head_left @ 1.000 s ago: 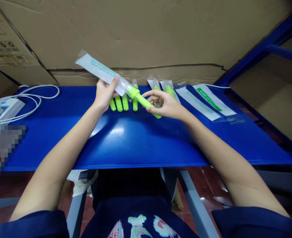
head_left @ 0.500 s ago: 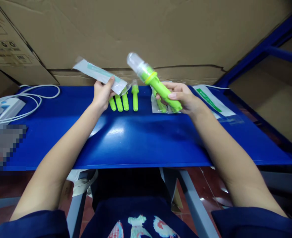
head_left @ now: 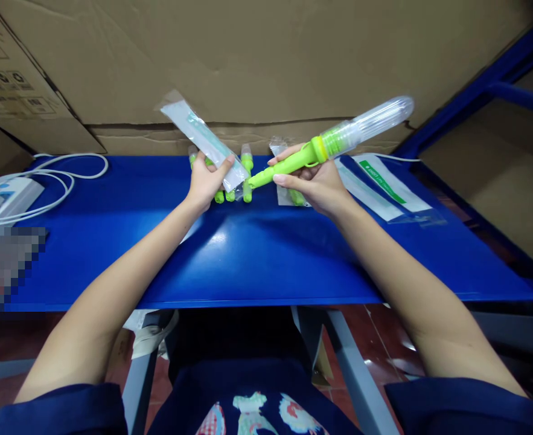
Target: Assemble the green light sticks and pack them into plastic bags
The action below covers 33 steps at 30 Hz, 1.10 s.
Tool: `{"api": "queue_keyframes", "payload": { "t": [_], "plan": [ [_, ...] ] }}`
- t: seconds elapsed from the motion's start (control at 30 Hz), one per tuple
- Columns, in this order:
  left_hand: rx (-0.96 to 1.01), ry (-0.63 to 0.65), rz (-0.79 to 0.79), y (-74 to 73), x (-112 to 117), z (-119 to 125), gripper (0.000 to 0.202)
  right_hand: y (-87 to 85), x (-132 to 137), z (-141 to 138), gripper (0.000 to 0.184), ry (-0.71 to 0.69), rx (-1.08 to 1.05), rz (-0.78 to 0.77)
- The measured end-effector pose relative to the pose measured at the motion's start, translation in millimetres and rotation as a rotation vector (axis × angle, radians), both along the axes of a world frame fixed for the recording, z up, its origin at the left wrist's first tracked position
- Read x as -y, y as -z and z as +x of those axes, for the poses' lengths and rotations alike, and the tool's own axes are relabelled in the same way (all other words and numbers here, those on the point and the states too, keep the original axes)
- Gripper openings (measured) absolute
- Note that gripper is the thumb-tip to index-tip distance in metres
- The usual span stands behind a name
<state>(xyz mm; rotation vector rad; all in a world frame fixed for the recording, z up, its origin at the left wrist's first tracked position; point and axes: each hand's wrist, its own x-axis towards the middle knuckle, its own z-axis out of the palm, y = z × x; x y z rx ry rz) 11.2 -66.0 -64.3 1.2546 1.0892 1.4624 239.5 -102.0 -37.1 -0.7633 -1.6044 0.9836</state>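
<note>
My left hand (head_left: 208,181) pinches the lower end of a clear plastic bag (head_left: 207,145) with white and pale green print, its far end tilted up to the left. In my right hand (head_left: 315,178) is a lime-green fishing light (head_left: 293,164) with a yellow ring and a long clear cap. The cap points up to the right, and the green tail end reaches close to the bag's lower end; whether they touch I cannot tell. Behind my left hand, several similar green lights (head_left: 247,158) lie on the blue table, partly covered. A bagged green light (head_left: 296,197) lies behind my right hand.
Flat printed bags (head_left: 381,181) lie at the right of the blue table (head_left: 266,260). A white device (head_left: 19,196) with a coiled cable sits at the left, near a blurred-out patch. Cardboard (head_left: 266,66) stands behind, and a blue metal frame (head_left: 483,90) rises at the right.
The light in my right hand has swung round: its clear cap now points up-right, and its tail faces the bag. My left hand has shifted right with the bag, which tilts more steeply.
</note>
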Motion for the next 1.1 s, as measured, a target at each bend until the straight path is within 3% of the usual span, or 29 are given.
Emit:
{"api": "queue_keyframes", "payload": {
  "t": [0.2, 0.47, 0.6, 0.7, 0.87, 0.97, 1.1],
  "plan": [
    [0.03, 0.015, -0.038, -4.9, 5.7, 6.5, 0.047, 4.3, 5.5, -4.6, 0.049, 0.021, 0.152, 0.059],
    [0.051, 0.097, -0.165, -18.2, 16.8, 7.7, 0.046, 15.0, -4.2, -3.5, 0.033, 0.051, 0.28, 0.432],
    [0.068, 0.173, -0.21, -20.4, 21.1, 7.1, 0.038, 18.1, -2.1, -4.0, 0.026, 0.027, 0.333, 0.478],
    [0.097, 0.232, -0.28, -20.6, 22.5, 7.2, 0.027, 20.0, -0.3, -6.0, 0.023, 0.085, 0.351, 0.482],
    [0.203, 0.203, -0.321, -22.0, 17.9, 8.0, 0.012, 18.3, -4.9, -1.7, 0.054, 0.144, 0.409, 0.421],
    [0.277, 0.168, -0.305, -24.5, 13.8, 8.6, 0.011, 9.1, -6.9, 11.5, 0.077, 0.098, 0.46, 0.341],
    [0.327, 0.118, -0.283, -29.1, 11.6, 8.1, 0.011, -3.9, -7.9, 29.3, 0.077, -0.022, 0.515, 0.257]
  ]
}}
